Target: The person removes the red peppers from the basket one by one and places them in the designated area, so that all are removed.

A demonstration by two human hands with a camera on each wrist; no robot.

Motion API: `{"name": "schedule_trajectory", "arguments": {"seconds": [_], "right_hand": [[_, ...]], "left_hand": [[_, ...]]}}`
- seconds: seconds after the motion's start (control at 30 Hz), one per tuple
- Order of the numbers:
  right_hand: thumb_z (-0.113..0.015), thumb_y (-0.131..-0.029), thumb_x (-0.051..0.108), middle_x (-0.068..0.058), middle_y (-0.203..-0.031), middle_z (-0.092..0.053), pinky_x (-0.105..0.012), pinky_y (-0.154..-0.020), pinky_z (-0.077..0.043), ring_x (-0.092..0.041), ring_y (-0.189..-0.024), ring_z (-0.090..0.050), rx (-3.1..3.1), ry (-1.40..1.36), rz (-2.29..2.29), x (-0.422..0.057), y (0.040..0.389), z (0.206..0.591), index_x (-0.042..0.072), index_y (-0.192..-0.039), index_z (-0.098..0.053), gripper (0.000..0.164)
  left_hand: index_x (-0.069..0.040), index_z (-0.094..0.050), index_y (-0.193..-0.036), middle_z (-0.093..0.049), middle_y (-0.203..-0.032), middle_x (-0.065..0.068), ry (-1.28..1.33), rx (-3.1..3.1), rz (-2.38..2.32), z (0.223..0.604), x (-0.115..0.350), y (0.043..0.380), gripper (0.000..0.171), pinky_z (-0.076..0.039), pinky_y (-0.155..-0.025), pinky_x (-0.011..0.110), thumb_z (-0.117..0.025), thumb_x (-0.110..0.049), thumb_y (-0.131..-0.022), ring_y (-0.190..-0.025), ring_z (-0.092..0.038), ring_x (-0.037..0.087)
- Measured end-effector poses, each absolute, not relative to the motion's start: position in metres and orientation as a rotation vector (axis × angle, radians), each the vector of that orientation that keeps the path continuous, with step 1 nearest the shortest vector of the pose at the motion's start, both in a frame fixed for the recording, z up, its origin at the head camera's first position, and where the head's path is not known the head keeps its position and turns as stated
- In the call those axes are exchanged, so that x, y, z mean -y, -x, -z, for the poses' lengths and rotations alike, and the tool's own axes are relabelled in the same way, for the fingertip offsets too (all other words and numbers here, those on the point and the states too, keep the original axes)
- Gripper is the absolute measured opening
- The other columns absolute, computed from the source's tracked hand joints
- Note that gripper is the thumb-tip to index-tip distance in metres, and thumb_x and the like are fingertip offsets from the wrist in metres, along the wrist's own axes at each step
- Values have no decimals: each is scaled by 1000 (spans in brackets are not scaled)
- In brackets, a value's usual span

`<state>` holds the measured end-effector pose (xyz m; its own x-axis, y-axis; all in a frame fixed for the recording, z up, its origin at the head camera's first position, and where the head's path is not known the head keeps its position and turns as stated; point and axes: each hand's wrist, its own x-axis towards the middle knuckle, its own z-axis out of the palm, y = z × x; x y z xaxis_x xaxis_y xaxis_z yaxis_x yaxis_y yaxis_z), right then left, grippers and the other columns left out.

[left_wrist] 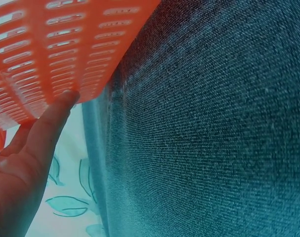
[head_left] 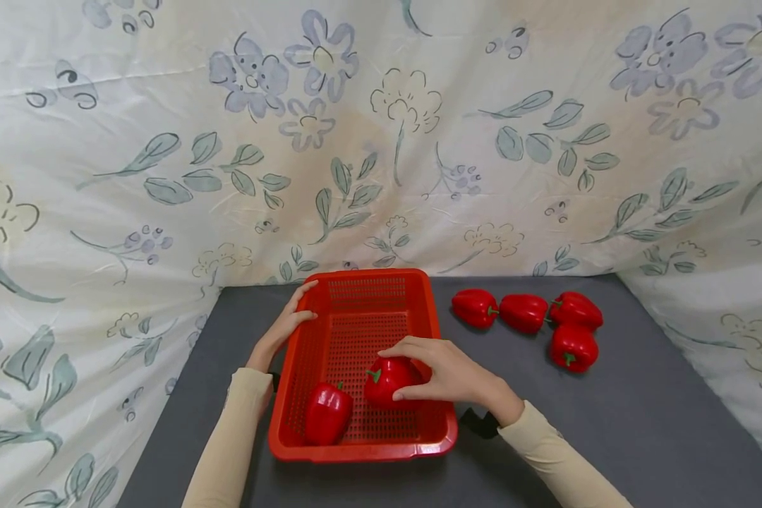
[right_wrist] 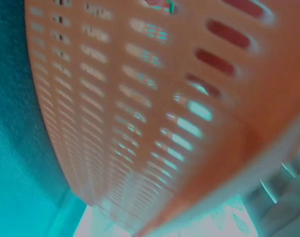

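Observation:
A red plastic basket (head_left: 362, 451) with slotted walls stands on the dark cloth. My left hand (head_left: 286, 326) holds its left side, with the thumb over the rim and fingers against the outer wall. In the left wrist view, a finger (left_wrist: 51, 121) lies along the slotted wall. Inside the basket, my right hand (head_left: 441, 370) grips a red bell pepper (head_left: 384, 381) with a green stem, thumb and fingers on its right side. Another red bell pepper (head_left: 327, 416) lies in the basket's near left corner. The basket wall (right_wrist: 105, 89) hides most of the right hand in its wrist view.
To the right of the basket lie several red bell peppers: one (head_left: 475, 308) nearest it, one (head_left: 523, 313) in the middle, and two more (head_left: 573, 347) close together. A floral curtain (head_left: 381, 176) hangs behind and beside the dark tabletop (head_left: 635, 423).

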<state>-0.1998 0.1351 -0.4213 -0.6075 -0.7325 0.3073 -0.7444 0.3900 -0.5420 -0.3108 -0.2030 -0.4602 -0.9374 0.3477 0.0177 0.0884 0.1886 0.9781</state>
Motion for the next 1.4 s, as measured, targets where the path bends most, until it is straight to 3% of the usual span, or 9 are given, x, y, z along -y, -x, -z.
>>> {"name": "schedule_trajectory", "arguments": {"seconds": [0.5, 0.97, 1.4], "right_hand": [[-74, -74, 42, 13, -123, -54, -25, -74, -53, -5, -103, -54, 2424, -1206, -1108, -166, 201, 402, 32, -130, -52, 61], [-79, -71, 33, 4, -124, -56, -33, -77, -54, -11, -108, -53, 2404, -1018, -1022, -199, 204, 399, 25, -130, -53, 65], [-81, -69, 32, 3, -127, -56, -36, -74, -54, -12, -108, -53, 2425, -877, -950, -226, 209, 408, 25, -130, -53, 68]], "left_hand": [[-13, -16, -148, -8, -151, 16, -404, -2236, -1825, 453, 200, 305, 68, -44, -80, 34, -42, 8, -89, -125, -28, 47], [-18, -18, -148, -6, -153, 12, -442, -2276, -1830, 475, 206, 317, 69, -41, -86, 36, -44, 3, -88, -128, -28, 41], [-9, -14, -148, -3, -153, 16, -421, -2237, -1833, 449, 199, 303, 69, -41, -83, 33, -42, 8, -88, -128, -25, 45]]}}
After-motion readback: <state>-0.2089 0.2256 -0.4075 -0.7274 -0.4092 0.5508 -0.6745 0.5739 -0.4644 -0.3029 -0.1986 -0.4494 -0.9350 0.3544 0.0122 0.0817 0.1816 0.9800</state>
